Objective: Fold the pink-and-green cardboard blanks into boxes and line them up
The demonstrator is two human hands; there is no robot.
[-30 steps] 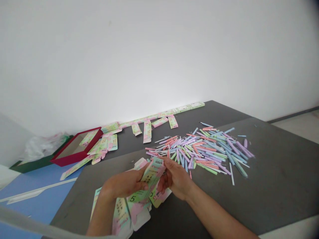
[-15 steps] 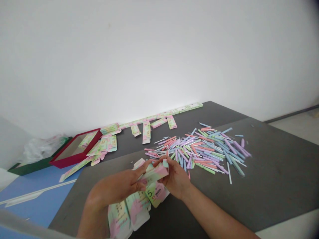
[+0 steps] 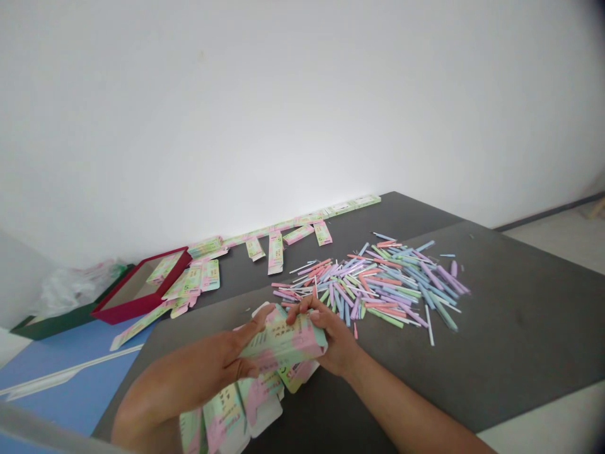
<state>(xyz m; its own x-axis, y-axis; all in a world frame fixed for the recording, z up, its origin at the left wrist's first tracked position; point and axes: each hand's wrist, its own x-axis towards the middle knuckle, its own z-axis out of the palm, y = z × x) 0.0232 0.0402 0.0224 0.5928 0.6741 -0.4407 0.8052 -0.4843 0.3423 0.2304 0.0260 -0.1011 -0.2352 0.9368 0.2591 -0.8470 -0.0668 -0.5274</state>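
Both my hands grip one small pastel carton (image 3: 283, 343), pink and green, above the dark table (image 3: 520, 328). My left hand (image 3: 239, 356) holds its near end, fingers curled over the top. My right hand (image 3: 326, 337) clasps the far end with fingers bent over the carton's edge. Under my hands lies a stack of flat unfolded cartons (image 3: 241, 407). Just beyond my right hand spreads a large pile of pastel sticks (image 3: 373, 284).
A red tray (image 3: 142, 287) with flat cartons stands at the left, a dark green tray (image 3: 57, 321) behind it. More flat cartons (image 3: 293, 230) line the wall. A blue surface (image 3: 61, 378) lies at the left.
The flat carton in my hands has been turned and opened into a box shape, now lying level. My left arm has come further forward.
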